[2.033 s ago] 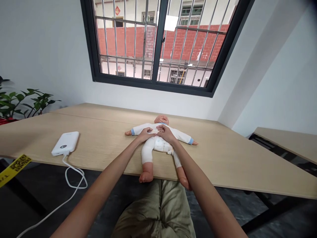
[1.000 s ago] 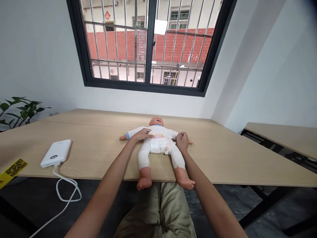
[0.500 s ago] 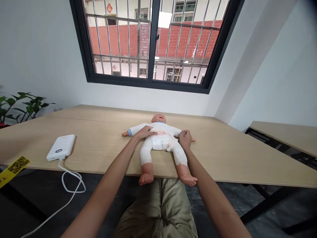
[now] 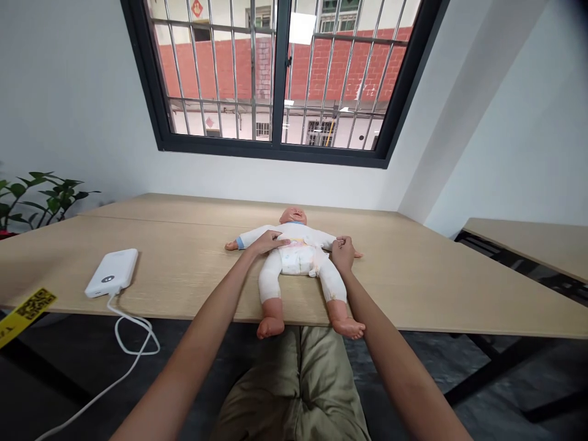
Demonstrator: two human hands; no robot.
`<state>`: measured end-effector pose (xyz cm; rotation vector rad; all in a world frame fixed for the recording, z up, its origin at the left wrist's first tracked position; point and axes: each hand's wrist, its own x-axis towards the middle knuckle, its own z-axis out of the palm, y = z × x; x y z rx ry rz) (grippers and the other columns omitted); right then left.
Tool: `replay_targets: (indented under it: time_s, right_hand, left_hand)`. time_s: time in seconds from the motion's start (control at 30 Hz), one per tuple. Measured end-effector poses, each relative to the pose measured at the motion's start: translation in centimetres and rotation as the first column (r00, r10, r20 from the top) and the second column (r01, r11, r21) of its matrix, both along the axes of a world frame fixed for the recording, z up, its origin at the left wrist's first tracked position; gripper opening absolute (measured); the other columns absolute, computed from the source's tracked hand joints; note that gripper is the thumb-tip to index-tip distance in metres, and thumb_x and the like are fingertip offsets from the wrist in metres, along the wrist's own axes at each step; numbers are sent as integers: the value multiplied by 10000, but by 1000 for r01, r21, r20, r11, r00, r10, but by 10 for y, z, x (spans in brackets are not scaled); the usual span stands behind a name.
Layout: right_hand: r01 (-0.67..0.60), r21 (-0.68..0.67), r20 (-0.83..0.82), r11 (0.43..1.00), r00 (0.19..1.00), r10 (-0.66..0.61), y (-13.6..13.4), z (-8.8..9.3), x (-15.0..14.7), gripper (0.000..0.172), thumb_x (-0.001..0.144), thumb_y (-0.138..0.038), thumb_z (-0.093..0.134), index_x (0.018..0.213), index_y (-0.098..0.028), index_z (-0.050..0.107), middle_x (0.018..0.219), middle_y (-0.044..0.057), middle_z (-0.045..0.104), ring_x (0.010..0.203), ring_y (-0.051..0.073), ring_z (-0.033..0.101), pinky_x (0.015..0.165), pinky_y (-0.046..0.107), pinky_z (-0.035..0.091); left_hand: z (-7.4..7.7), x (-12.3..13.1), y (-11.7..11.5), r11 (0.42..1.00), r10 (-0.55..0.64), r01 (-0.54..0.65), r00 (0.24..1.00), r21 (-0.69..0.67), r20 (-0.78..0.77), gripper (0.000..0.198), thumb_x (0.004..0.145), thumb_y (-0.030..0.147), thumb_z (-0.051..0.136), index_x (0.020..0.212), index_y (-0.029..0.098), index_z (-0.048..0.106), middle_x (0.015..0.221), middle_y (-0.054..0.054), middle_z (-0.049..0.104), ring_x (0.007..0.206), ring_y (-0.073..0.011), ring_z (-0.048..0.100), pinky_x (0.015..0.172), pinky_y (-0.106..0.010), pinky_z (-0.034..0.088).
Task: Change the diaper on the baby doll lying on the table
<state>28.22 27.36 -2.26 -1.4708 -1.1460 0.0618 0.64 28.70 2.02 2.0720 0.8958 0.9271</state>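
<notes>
A baby doll (image 4: 298, 231) in white clothing with blue trim lies on its back on the wooden table (image 4: 184, 269), its head toward the window and its bare feet over the front edge. Around its hips is a white diaper (image 4: 298, 260). My left hand (image 4: 267, 242) rests on the doll's waist at the left, fingers stretched over the top of the diaper. Beside the waist on the right, my right hand (image 4: 343, 252) is closed near the doll's sleeve; what its fingers hold, if anything, is too small to make out.
A white power bank (image 4: 113, 272) lies at the table's left, its white cable (image 4: 138, 353) hanging over the front edge. A yellow tag (image 4: 27, 315) is at the far left. Behind are a plant (image 4: 50, 196) and a barred window. Another table (image 4: 533, 245) stands at the right.
The view has shifted slightly. Both hands stay at nearly the same places on and beside the doll.
</notes>
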Motion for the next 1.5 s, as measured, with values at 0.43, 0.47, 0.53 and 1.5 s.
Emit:
replay_targets:
  time_s: [0.43,0.47,0.53,1.5]
  right_hand:
    - [-9,21,2,1000,1000,9,3,-3,2,181,739,-305,411,869,-204,485,747,25,546,729,208,513,714,309,384]
    - [-8,23,3,1000,1000,8,3,-3,2,181,739,-306,410,869,-204,485,753,28,548,736,210,515,714,309,384]
    - [-5,23,4,1000,1000,5,3,-3,2,183,739,-307,410,871,-203,484,758,31,550,748,214,520,715,309,384]
    - [-28,36,-13,999,1000,28,3,-4,3,164,738,-291,429,863,-203,489,697,7,523,685,201,507,703,308,389]
  left_hand:
    - [4,1,-8,998,0,0,1000,-68,-2,496,625,570,722,594,194,401,604,52,299,561,-90,256,526,-252,167]
    - [4,1,-8,997,-5,6,1000,-76,10,500,634,580,713,596,194,398,605,52,297,559,-89,254,524,-250,167]
    - [3,1,-7,996,-10,13,999,-89,31,506,661,604,684,603,194,393,606,51,293,556,-89,248,522,-248,167]
    - [7,-3,-7,994,-5,3,1000,-113,-18,442,593,536,748,744,159,574,688,15,510,684,-162,467,597,-259,331]
